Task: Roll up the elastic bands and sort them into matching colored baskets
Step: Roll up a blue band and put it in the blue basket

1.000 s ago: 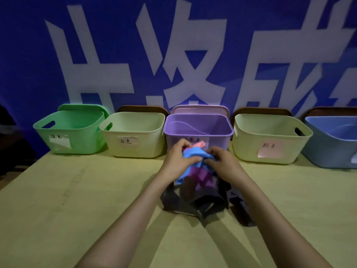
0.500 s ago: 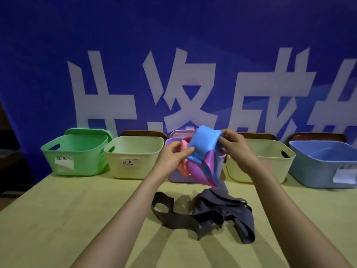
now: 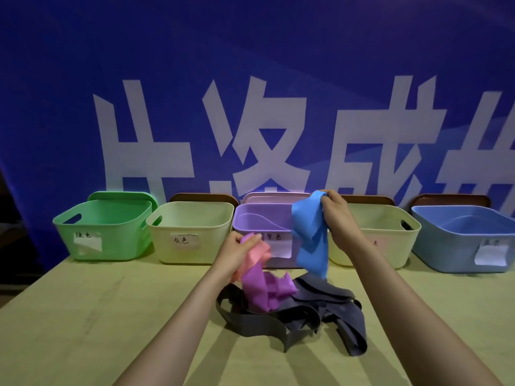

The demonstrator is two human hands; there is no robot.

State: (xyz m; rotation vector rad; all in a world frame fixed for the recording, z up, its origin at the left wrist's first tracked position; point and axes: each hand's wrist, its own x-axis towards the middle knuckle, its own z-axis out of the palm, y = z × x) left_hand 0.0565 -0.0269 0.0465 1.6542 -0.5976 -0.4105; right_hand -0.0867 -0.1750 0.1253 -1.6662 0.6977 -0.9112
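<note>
Head view. At the right front corner of the purple basket point(image 3: 262, 218): right hand point(image 3: 335, 218) raised to rim height, fingers clamped on the top end of the blue band point(image 3: 309, 240), which hangs slack across that corner to just above the surface point(image 3: 83, 316). Lower, before the same basket's front wall: left hand point(image 3: 235, 253), fingers clamped on a pink band point(image 3: 256, 256) and a purple band point(image 3: 260, 288) together, both drooping from the grip. Tail of the purple band lying on the grey bands point(image 3: 306, 313), a loose tangle on the surface, nearer the camera than the purple basket. Left of the purple basket, in a row: cream basket point(image 3: 192, 232), then green basket point(image 3: 106, 229). Right of it: second cream basket point(image 3: 390, 238), partly behind the right forearm, then blue basket point(image 3: 459, 240). Paper labels point(image 3: 185, 240) on the basket fronts. Behind the row, a blue banner point(image 3: 250, 65) with large white characters.
</note>
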